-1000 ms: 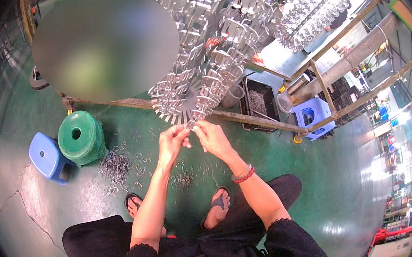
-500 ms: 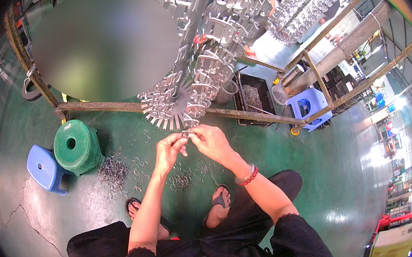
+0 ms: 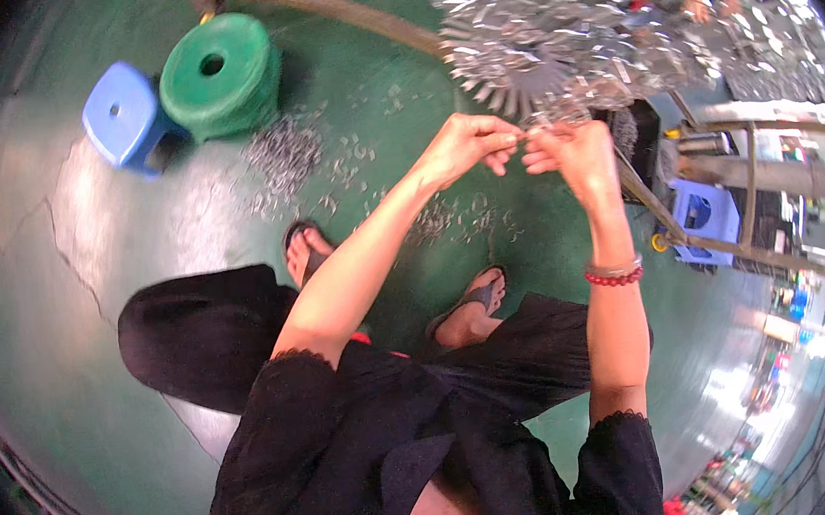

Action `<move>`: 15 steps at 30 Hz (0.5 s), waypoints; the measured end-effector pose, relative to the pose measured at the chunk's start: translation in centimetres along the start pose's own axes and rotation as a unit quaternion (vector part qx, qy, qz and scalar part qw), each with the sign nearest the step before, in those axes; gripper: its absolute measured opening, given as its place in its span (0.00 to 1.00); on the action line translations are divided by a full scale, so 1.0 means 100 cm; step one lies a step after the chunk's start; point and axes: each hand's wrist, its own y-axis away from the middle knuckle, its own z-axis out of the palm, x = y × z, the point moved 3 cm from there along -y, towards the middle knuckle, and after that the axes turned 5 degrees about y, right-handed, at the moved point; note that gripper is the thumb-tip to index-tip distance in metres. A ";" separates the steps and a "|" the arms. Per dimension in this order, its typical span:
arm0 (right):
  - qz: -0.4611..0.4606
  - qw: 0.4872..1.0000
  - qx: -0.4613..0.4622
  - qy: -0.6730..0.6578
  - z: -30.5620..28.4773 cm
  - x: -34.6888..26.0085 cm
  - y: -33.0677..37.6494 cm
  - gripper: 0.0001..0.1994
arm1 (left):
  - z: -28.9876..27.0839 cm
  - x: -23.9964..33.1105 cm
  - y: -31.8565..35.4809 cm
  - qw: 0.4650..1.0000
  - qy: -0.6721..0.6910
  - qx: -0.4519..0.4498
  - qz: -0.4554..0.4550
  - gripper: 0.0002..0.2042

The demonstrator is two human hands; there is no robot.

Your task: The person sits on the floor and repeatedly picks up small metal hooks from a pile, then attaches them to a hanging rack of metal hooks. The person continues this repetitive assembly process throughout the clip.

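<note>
My left hand (image 3: 468, 148) and my right hand (image 3: 574, 152) are raised with their fingertips almost touching, at the lower edge of a dense hanging cluster of silvery metal parts (image 3: 524, 70). Thumb and forefinger of the left hand pinch together at a small thing between the hands, too small and smeared to name. The right hand's fingers are bent in a pinch at the same spot. A red bead bracelet (image 3: 615, 278) circles my right wrist. Below the hands, loose curved metal pieces (image 3: 437, 220) lie scattered on the green floor.
A green round stool (image 3: 224, 86) and a blue stool (image 3: 121, 117) stand at the left, beside a heap of small metal pieces (image 3: 286, 155). A wooden rail (image 3: 336, 9) runs behind the cluster. At the right are a frame and a light purple stool (image 3: 705, 217). My sandalled feet (image 3: 468, 310) are below.
The view has swung, so the stools, hands and hanging parts all sit further right and higher. Both hands stay close together in a pinch; the curved metal piece seen between them earlier is now blurred.
</note>
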 end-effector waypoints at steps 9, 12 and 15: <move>-0.049 0.989 0.096 0.102 0.020 -0.010 -0.029 0.08 | -0.057 -0.018 -0.021 0.968 0.235 0.063 -0.066 0.18; -0.078 0.984 0.118 0.107 0.018 0.000 -0.035 0.11 | -0.051 -0.015 -0.039 0.969 0.228 0.051 -0.086 0.16; -0.063 0.984 0.128 0.107 0.016 0.004 -0.041 0.10 | -0.050 -0.017 -0.051 0.971 0.223 0.044 -0.080 0.14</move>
